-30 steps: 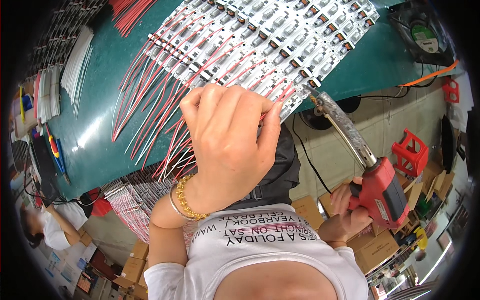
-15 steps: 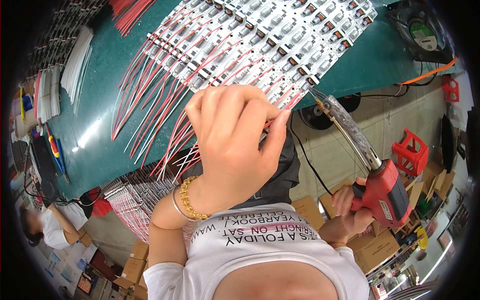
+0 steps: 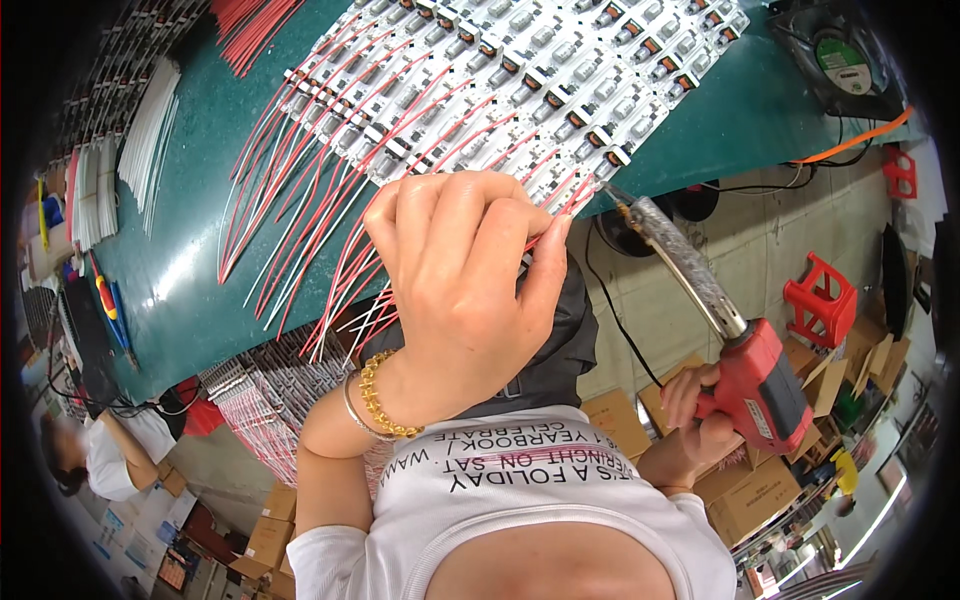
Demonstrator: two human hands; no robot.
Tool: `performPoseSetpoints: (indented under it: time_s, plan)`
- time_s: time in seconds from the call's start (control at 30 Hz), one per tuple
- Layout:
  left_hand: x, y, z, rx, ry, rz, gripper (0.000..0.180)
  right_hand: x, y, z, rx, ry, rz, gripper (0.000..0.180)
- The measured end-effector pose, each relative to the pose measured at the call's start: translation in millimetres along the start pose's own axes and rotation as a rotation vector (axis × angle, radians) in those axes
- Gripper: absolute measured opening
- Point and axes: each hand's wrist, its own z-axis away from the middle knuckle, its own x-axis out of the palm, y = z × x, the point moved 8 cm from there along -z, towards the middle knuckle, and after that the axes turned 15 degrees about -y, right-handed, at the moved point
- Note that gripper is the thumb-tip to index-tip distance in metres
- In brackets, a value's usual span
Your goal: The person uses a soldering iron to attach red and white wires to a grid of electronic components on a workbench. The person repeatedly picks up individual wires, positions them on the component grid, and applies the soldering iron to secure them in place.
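My left hand (image 3: 455, 265), with a yellow beaded bracelet on its wrist, is closed over the near edge of a panel of white circuit boards (image 3: 520, 75). Its thumb and forefinger pinch a red wire at the panel's near right corner. Thin red and white wires (image 3: 300, 185) trail from the boards, some passing beneath this hand. My right hand (image 3: 700, 412) grips a red and black soldering gun (image 3: 768, 392). The gun's long metal barrel points up and left, and its tip sits by the panel's corner. Whether the tip touches a joint I cannot tell.
The green table (image 3: 190, 290) carries red wires (image 3: 250, 35), white wires (image 3: 150, 140) and a screwdriver (image 3: 108, 300) on the left. A black fan (image 3: 838, 65) stands far right. Beyond the table edge are a red stool (image 3: 822, 300) and cardboard boxes (image 3: 755, 495). Someone sits at lower left.
The soldering gun has shifted slightly left, its tip staying near the panel's corner. My left hand and the panel have moved a little left too. Both hands keep their grip.
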Motion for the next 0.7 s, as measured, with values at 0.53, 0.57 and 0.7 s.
performPoseSetpoints:
  time_s: [0.53,0.57,0.7]
  plan:
    - [-95,-20,-12,-0.008,0.174,-0.2,0.01,-17,-12,-20,-0.252,0.16,0.138,0.082]
    - [-108,-37,-27,0.002,0.183,-0.252,0.007,-23,-19,-22,-0.284,0.162,0.193,0.078]
    - [-101,-130,-85,0.054,0.083,-0.286,0.015,-66,-62,-24,-0.428,0.225,0.362,0.053]
